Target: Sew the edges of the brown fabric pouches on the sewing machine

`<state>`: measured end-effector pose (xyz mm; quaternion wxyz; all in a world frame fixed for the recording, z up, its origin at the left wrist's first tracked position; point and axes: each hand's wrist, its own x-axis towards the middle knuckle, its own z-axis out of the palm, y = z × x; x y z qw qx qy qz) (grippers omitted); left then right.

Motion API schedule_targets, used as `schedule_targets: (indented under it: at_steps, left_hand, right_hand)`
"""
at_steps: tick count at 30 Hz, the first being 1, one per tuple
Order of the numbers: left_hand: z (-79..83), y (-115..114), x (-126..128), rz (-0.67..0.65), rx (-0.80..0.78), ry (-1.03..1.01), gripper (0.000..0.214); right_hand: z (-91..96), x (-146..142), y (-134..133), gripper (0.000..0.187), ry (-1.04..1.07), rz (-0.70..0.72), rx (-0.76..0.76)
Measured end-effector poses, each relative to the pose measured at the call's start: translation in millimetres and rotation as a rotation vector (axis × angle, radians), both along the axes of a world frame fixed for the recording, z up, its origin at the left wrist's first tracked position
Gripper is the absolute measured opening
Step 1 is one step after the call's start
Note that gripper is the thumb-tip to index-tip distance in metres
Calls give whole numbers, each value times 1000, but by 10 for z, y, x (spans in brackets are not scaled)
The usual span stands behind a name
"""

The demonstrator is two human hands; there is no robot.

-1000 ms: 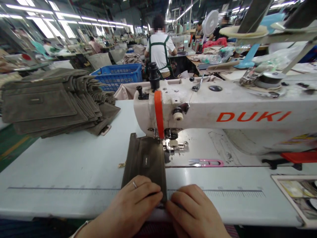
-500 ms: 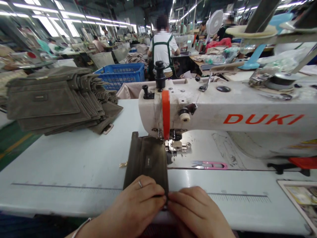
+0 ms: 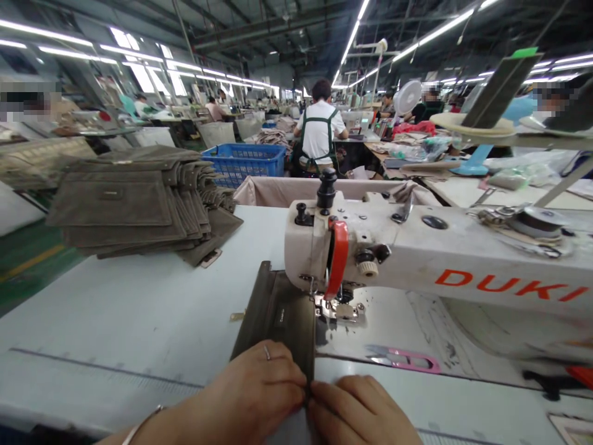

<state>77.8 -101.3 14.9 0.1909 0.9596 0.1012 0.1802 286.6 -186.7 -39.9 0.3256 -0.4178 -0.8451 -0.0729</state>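
A dark olive fabric piece with a small label lies flat on the white table, its far right corner under the presser foot of a white DUKI sewing machine. My left hand, a ring on one finger, presses on the near end of the piece with fingers curled, pinching its edge. My right hand meets it at the piece's near right edge, fingertips pinched on the same edge.
A stack of similar olive fabric pieces sits at the table's far left. Pink thread snips lie right of the needle. A blue crate and a person in a green apron are beyond the table.
The camera has tilted up, so the hands sit lower in the picture. The fabric piece and both hands keep their hold at the near edge.
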Motion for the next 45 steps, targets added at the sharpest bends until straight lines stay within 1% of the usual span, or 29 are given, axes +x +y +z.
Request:
schedule_targets:
  at_steps: [3,8,13,17,20,25,31,35,40,45]
  left_hand:
    - [-22,84,-6,20,-7,34,17]
    - [-43,230,23,23,25,-31,15]
    - [-114,376,62,29,52,-67,14]
    - [-155,490,94,37,27,-83,15]
    - [-188,578,117,49,23,-75,15]
    - [-219,726,157,73,37,-52,15]
    - [-154,886,218,106,38,-20,14]
    - [-149,969,251,162,50,0,14]
    - [-195,1033,270,223,83,10,16]
    - [-229,1060,278,250,90,21,17]
  right_hand:
    - [47,-6,87,19,20,11,-13]
    - [128,-17,220,22,76,24,-15]
    - [229,13,306,22,65,16,-189]
    - [331,26,360,24,36,-12,-309]
    - [385,29,406,28,37,-28,-361]
    - [392,69,509,32,13,-87,-442]
    - [366,117,637,35,-66,-183,-569]
    - [306,106,671,37,-62,-237,-544]
    - [202,97,659,35,-53,-254,-472]
    - [201,89,667,34,-58,-265,-446]
